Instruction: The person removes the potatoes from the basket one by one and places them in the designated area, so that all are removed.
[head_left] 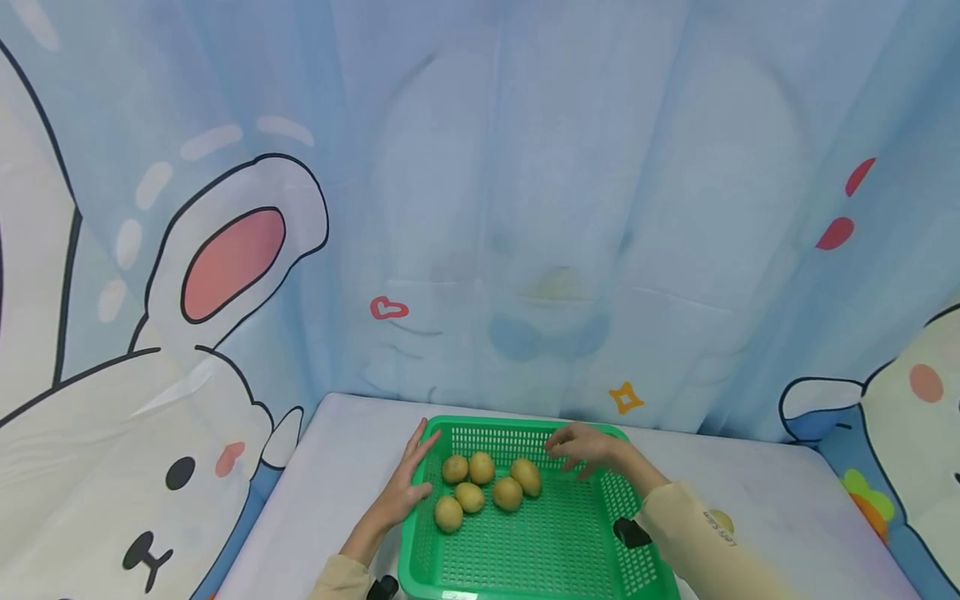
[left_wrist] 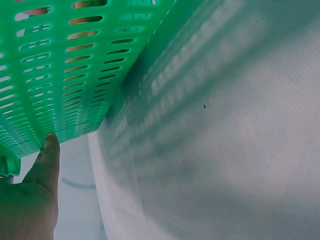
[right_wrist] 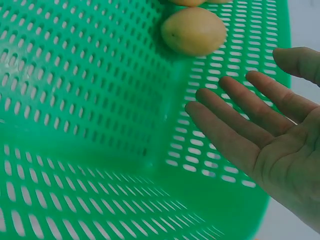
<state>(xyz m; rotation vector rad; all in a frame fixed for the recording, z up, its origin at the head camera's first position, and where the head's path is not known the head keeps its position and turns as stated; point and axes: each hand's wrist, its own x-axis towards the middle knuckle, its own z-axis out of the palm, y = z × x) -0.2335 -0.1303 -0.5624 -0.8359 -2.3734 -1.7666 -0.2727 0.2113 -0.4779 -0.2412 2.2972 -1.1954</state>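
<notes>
A green perforated plastic basket (head_left: pixel 540 546) rests on the table with several yellowish potatoes (head_left: pixel 507 494) grouped in its left and far middle part. My left hand (head_left: pixel 401 496) is at the basket's left rim, fingers extended. In the left wrist view a finger (left_wrist: pixel 50 155) of that hand lies against the outside of the slotted wall. Over the far right part of the basket is my right hand (head_left: pixel 588 448), holding nothing, its fingers apart and loosely stretched. The right wrist view shows a potato (right_wrist: pixel 194 31) just beyond its fingertips.
Another round yellowish potato (head_left: pixel 722 521) lies outside the basket on the right, partly behind the right sleeve (head_left: pixel 690 533). A white cloth covers the table (head_left: pixel 360 442). Behind it hangs a light blue curtain (head_left: pixel 562 208) with cartoon rabbits.
</notes>
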